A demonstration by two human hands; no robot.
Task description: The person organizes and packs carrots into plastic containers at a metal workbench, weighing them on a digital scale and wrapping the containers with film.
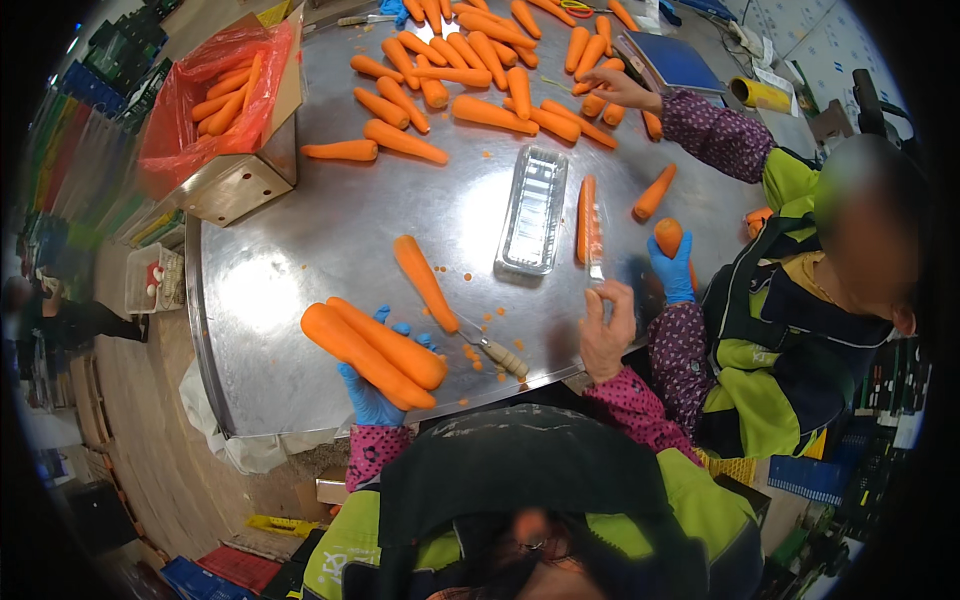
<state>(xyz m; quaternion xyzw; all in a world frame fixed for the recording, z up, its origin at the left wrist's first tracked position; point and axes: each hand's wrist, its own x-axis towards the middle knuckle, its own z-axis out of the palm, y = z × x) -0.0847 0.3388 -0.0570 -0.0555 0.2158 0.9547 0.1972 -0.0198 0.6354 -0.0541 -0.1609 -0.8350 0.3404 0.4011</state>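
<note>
My left hand [372, 392], in a blue glove, holds two large carrots [372, 350] side by side above the table's near left part. Bare, my right hand [608, 325] has its fingers pinched at the near end of a narrow, shiny, see-through piece [597, 245]; its kind I cannot make out. That piece lies along a single carrot [585, 215]. Between my hands, a loose carrot [425, 283] points toward a wooden-handled tool [503, 358] among small orange trimmings. A clear plastic tray [532, 212] sits farther back on the metal table [370, 210].
Many carrots [480, 60] cover the far table. At left stands a cardboard box [245, 185] lined with red plastic, carrots inside. A co-worker at right reaches a bare hand [620, 90] to the pile; their gloved hand [672, 270] holds a carrot. A blue folder [672, 62] lies behind.
</note>
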